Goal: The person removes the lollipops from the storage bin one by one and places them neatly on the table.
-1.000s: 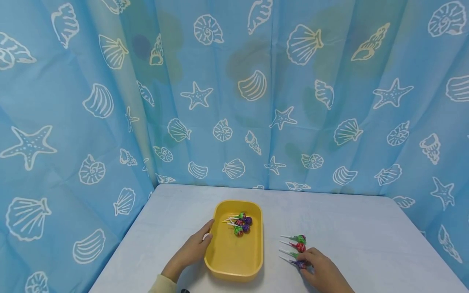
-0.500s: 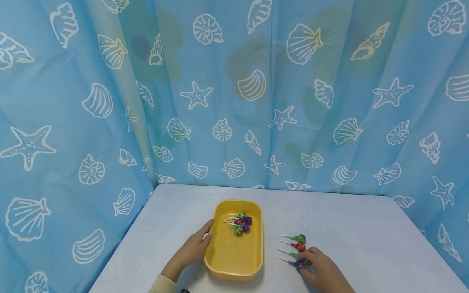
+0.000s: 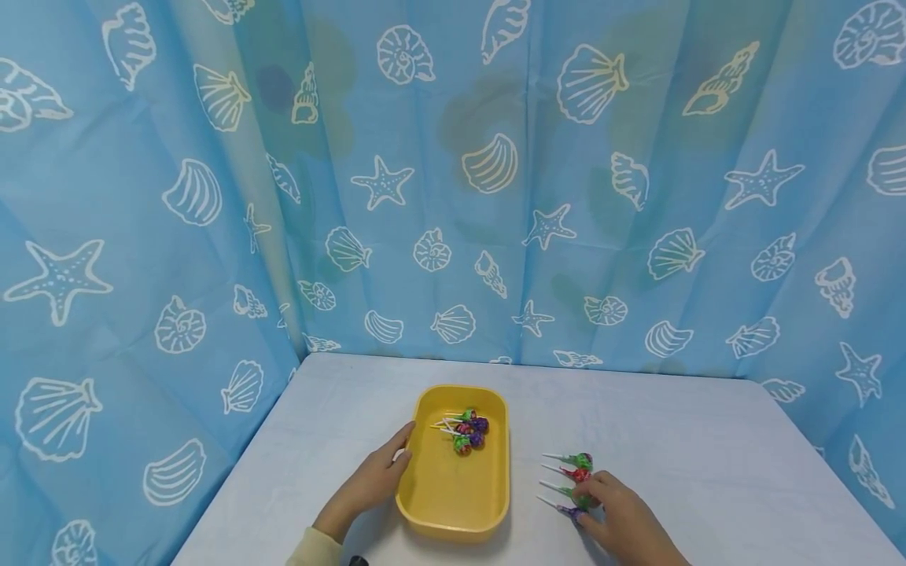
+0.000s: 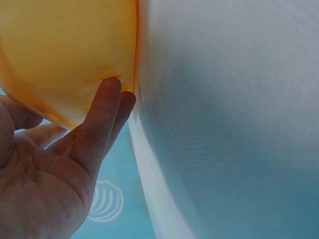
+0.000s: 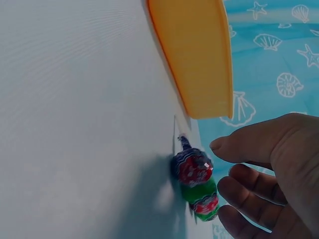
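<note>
My left hand rests against the left side of a yellow tray, its straight fingers touching the outer wall in the left wrist view. Inside the tray lies a small pile of wrapped lollipops. To the tray's right, a purple lollipop, a green lollipop, a red lollipop and another green lollipop lie in a row, sticks pointing left. My right hand is at the nearer two, fingertips close beside their heads. Its thumb and fingers stand apart in the right wrist view.
A white cloth covers the table. Behind and at the sides hangs a blue curtain with white shells and starfish. Something small and dark shows at the bottom edge, near the left sleeve.
The purple lollipop has shifted slightly left, and the fingers of my right hand have shifted a little around the nearer lollipops. My left hand and the tray keep their places.
</note>
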The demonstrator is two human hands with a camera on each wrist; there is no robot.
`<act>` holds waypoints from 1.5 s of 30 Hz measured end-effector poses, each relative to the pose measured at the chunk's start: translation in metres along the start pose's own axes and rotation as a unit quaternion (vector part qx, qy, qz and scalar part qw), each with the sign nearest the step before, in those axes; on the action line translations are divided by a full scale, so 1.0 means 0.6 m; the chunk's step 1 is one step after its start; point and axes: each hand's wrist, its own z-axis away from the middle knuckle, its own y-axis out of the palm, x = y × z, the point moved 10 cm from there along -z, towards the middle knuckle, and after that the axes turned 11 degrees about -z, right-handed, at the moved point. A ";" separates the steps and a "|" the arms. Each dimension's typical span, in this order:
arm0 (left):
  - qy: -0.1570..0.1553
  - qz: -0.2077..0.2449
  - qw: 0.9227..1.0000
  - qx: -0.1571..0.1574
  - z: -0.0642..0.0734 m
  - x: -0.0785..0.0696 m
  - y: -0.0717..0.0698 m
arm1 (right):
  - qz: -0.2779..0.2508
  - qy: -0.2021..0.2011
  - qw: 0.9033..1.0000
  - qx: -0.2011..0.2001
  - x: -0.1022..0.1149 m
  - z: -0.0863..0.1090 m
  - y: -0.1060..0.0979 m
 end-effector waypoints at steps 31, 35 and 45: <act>0.002 0.009 1.000 0.003 -0.004 0.005 0.003 | 0.004 -0.069 0.997 -0.015 0.106 -0.048 0.015; -0.001 0.010 1.000 0.006 -0.006 0.008 0.003 | 0.000 -0.083 0.996 -0.015 0.119 -0.054 0.016; -0.006 0.010 1.000 0.015 -0.009 0.014 0.006 | -0.002 -0.111 0.994 -0.013 0.144 -0.068 0.021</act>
